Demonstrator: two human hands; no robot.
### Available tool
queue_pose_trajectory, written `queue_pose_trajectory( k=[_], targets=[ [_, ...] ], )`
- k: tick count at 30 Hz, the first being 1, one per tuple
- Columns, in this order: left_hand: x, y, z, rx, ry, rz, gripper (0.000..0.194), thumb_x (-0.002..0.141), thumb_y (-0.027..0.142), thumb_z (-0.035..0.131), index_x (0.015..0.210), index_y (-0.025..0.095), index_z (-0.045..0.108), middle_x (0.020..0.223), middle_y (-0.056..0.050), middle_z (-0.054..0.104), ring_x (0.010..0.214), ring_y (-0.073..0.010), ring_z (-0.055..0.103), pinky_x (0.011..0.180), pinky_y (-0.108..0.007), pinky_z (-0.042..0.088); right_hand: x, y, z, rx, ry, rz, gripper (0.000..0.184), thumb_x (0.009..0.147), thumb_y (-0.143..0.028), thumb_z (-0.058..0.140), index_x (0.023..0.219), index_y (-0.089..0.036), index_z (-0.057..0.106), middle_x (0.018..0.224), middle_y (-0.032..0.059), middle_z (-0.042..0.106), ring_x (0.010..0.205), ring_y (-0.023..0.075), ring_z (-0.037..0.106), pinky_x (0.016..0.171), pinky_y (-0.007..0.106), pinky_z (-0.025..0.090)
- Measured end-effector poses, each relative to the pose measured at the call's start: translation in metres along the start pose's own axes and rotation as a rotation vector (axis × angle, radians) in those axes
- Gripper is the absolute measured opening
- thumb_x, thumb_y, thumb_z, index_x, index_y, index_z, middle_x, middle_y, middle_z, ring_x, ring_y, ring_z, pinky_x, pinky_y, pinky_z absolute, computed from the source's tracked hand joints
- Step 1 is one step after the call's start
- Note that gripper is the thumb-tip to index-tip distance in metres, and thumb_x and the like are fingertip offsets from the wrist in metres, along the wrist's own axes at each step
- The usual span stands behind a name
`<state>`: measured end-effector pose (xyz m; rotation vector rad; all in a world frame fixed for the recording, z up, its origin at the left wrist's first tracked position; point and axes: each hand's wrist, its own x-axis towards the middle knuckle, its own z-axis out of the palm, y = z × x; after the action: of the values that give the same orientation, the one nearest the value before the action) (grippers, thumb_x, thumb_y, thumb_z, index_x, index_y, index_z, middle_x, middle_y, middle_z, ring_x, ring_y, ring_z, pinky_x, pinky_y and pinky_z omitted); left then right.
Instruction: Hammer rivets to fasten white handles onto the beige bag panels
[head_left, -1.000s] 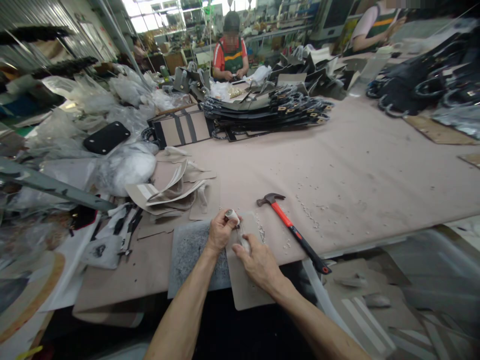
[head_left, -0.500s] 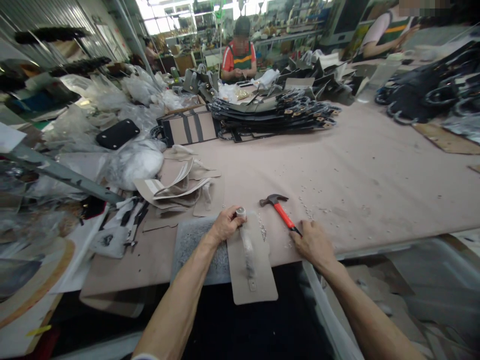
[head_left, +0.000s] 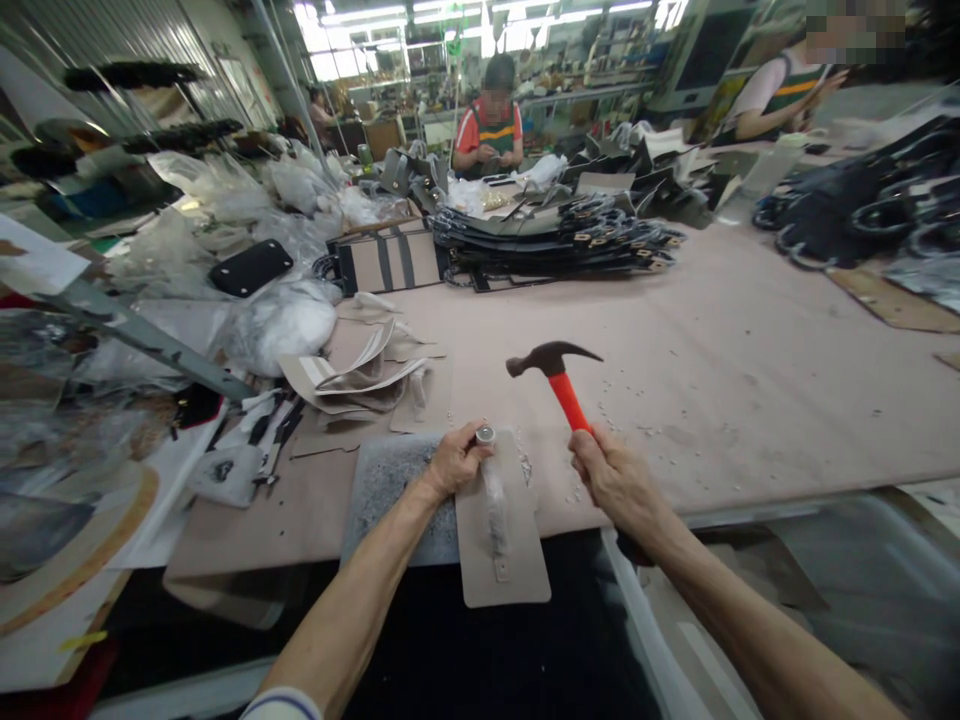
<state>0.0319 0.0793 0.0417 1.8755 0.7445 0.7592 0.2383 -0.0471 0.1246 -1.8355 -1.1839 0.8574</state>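
Note:
My right hand [head_left: 616, 478] is closed around the red grip of a claw hammer [head_left: 568, 398], raised above the table with its dark head to the left. My left hand [head_left: 456, 458] pinches the upper end of a plastic-wrapped handle [head_left: 496, 520] on a beige bag panel [head_left: 523, 560]. A small round piece with a metallic top [head_left: 485, 435] stands at those fingertips; its exact kind is unclear. The panel's lower end reaches past the table edge. Partly under the panel and left hand is a grey, scuffed slab [head_left: 375, 490].
Several beige panels with handles [head_left: 356, 385] lie to the left, near plastic bags [head_left: 281, 325]. A stack of dark bag parts [head_left: 555, 245] sits at the back. Tiny pieces [head_left: 652, 432] are scattered on the pinkish table cover [head_left: 735, 330]. Co-workers [head_left: 489, 125] sit across the table.
My right hand has taken firm hold of the hammer and lifted it off the table. The left hand keeps its pinch at the handle's end.

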Motion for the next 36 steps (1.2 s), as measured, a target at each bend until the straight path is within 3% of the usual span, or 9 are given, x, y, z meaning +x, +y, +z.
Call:
queue_pose_trajectory(
  k=[3,7,9,13,15,20,26,31,36],
  targets=[
    [-0.002,-0.001,0.001,0.003,0.028,-0.021,0.016,0.084,0.026,0.058,0.096,0.018,0.065,0.08,-0.002,0.064,0.072,-0.0147,0.057,0.07,-0.025,0.044,-0.011,-0.008,-0.004,-0.429,0.089,-0.296,0.034,0.098,-0.047,0.032,0.077,-0.022,0.042,0.058,-0.0012,0.046,0.049,0.0122,0.041,0.05,0.026,0.024],
    [-0.004,-0.004,0.002,-0.001,0.049,-0.047,0.014,0.084,0.028,0.057,0.091,0.018,0.064,0.075,-0.001,0.061,0.067,-0.0144,0.054,0.066,-0.025,0.043,-0.014,-0.02,-0.015,-0.801,-0.09,-0.351,0.029,0.098,-0.04,0.036,0.079,-0.021,0.048,0.056,0.0004,0.051,0.044,0.0119,0.035,0.05,0.03,0.014],
    [-0.005,-0.005,0.002,0.001,0.053,-0.053,0.015,0.084,0.029,0.058,0.092,0.018,0.065,0.077,-0.001,0.062,0.069,-0.0145,0.054,0.067,-0.025,0.043,-0.014,-0.034,-0.021,-0.778,-0.032,-0.37,0.03,0.099,-0.041,0.036,0.079,-0.022,0.048,0.056,0.0007,0.052,0.044,0.0119,0.036,0.05,0.029,0.016],
    [-0.004,-0.005,0.002,-0.031,0.04,-0.065,0.018,0.083,0.031,0.059,0.095,0.019,0.065,0.082,-0.002,0.065,0.073,-0.0153,0.057,0.07,-0.025,0.044,-0.018,-0.046,-0.02,-0.582,0.33,-0.433,0.038,0.101,-0.045,0.024,0.079,-0.022,0.045,0.058,0.0029,0.052,0.048,0.0135,0.044,0.053,0.028,0.027],
    [-0.004,-0.005,0.002,-0.032,0.045,-0.075,0.017,0.082,0.031,0.06,0.093,0.019,0.066,0.08,-0.002,0.064,0.071,-0.0151,0.056,0.068,-0.025,0.043,-0.02,-0.036,-0.014,-0.636,0.271,-0.447,0.039,0.101,-0.043,0.022,0.078,-0.022,0.045,0.056,0.0033,0.051,0.047,0.0142,0.043,0.052,0.029,0.025],
    [-0.004,-0.008,0.003,-0.013,0.04,-0.072,0.017,0.081,0.028,0.06,0.093,0.018,0.066,0.072,0.0,0.061,0.065,-0.0137,0.052,0.064,-0.025,0.042,-0.015,-0.006,-0.015,-0.898,-0.142,-0.297,0.027,0.099,-0.039,0.036,0.086,-0.021,0.051,0.06,0.002,0.056,0.045,0.0137,0.04,0.051,0.03,0.013],
    [-0.005,-0.009,0.003,-0.021,0.03,-0.042,0.018,0.083,0.029,0.061,0.096,0.018,0.066,0.084,-0.003,0.066,0.075,-0.0157,0.059,0.072,-0.026,0.046,0.017,0.026,-0.011,-0.613,-0.013,-0.081,0.035,0.098,-0.045,0.031,0.081,-0.021,0.05,0.061,0.0006,0.053,0.054,0.0148,0.045,0.055,0.027,0.024],
    [-0.005,-0.009,0.004,-0.038,0.055,-0.051,0.016,0.083,0.029,0.063,0.093,0.018,0.066,0.081,-0.002,0.065,0.074,-0.0153,0.059,0.07,-0.025,0.046,0.042,0.07,0.012,-0.491,-0.071,0.08,0.034,0.095,-0.038,0.033,0.07,-0.019,0.049,0.064,0.0036,0.056,0.061,0.0156,0.051,0.058,0.026,0.03],
    [-0.005,-0.008,0.004,-0.06,0.063,-0.063,0.016,0.082,0.028,0.063,0.094,0.017,0.066,0.081,-0.002,0.065,0.073,-0.0145,0.058,0.07,-0.024,0.045,0.023,0.046,0.006,-0.501,0.039,-0.017,0.032,0.096,-0.042,0.033,0.078,-0.021,0.048,0.059,0.0003,0.051,0.055,0.0156,0.046,0.056,0.026,0.026]
  ],
)
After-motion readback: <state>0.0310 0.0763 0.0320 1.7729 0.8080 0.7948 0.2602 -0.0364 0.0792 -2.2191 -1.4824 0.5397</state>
